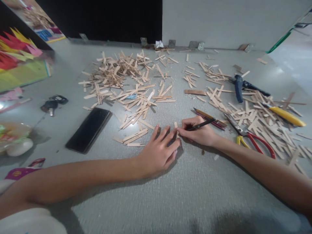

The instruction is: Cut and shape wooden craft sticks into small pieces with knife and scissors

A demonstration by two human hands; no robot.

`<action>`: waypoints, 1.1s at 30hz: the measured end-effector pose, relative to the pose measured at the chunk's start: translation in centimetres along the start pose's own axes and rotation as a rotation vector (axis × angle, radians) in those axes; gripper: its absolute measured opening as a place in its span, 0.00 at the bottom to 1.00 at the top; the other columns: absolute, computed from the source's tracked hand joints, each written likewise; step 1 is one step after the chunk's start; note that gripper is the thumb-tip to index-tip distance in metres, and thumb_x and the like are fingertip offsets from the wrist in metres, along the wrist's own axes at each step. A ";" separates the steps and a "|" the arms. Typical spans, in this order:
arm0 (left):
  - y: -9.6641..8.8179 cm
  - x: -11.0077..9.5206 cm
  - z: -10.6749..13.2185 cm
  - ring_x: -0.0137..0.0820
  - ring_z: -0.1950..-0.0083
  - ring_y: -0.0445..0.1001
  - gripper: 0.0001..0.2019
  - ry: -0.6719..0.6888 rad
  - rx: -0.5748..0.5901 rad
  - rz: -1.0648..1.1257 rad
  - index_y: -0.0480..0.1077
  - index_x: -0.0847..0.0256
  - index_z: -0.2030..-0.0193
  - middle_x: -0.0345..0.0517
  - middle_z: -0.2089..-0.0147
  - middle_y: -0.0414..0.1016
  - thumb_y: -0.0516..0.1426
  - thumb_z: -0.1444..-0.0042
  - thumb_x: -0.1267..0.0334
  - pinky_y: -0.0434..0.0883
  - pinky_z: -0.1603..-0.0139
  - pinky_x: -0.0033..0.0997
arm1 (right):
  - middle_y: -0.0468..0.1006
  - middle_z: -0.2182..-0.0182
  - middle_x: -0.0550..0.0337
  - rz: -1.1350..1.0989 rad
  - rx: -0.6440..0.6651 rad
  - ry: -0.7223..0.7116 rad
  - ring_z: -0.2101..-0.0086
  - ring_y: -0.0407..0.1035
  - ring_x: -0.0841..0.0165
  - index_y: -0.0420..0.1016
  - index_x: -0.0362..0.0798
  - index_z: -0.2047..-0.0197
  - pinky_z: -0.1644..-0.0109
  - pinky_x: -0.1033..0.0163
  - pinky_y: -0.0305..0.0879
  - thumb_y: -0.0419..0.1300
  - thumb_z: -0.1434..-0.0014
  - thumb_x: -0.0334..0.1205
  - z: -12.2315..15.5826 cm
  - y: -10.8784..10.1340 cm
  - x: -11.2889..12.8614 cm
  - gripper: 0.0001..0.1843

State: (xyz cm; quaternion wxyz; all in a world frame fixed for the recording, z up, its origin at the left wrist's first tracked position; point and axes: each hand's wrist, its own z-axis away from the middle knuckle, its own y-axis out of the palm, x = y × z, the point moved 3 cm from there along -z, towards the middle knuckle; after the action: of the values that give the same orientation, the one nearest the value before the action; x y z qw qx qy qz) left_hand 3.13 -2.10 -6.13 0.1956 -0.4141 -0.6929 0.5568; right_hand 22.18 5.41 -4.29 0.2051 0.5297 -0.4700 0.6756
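My left fingers (pixel 170 136) held a small pale wooden stick (pixel 175 124) down on the grey textured desk (pixel 151 208), right of the flat black phone (pixel 89 130); my right fingers (pixel 184 132) gripped a slim black pen (pixel 202 124). Beyond the phone lay heaped tan wooden sticks (pixel 117 72), then an upright black panel (pixel 117 19).

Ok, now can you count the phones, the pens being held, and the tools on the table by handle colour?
Flat black phone: 1
Slim black pen in the right hand: 1
Metal pliers with red and yellow handles: 1
Dark-blue-handled tool: 1
Yellow-handled tool: 1
Total: 5
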 end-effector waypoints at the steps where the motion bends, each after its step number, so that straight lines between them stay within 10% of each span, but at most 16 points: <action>1: 0.0 0.0 0.0 0.63 0.26 0.70 0.18 0.002 -0.004 0.000 0.74 0.68 0.38 0.69 0.30 0.74 0.47 0.21 0.65 0.68 0.28 0.76 | 0.67 0.86 0.68 0.002 -0.002 -0.003 0.82 0.58 0.75 0.65 0.51 0.79 0.78 0.66 0.51 0.66 0.33 0.47 0.0 0.0 0.0 0.25; 33: 0.1 0.1 0.1 0.62 0.23 0.66 0.17 -0.014 0.047 0.033 0.73 0.66 0.36 0.69 0.24 0.69 0.48 0.22 0.66 0.64 0.26 0.77 | 0.66 0.87 0.69 0.021 -0.005 -0.028 0.83 0.57 0.75 0.62 0.52 0.80 0.78 0.66 0.50 0.62 0.36 0.39 -0.1 0.0 0.2 0.21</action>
State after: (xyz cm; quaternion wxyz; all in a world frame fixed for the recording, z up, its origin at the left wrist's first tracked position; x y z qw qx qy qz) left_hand 3.05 -2.03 -6.30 0.1915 -0.4167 -0.6741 0.5791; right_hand 22.06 5.41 -4.15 0.1926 0.5338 -0.4803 0.6688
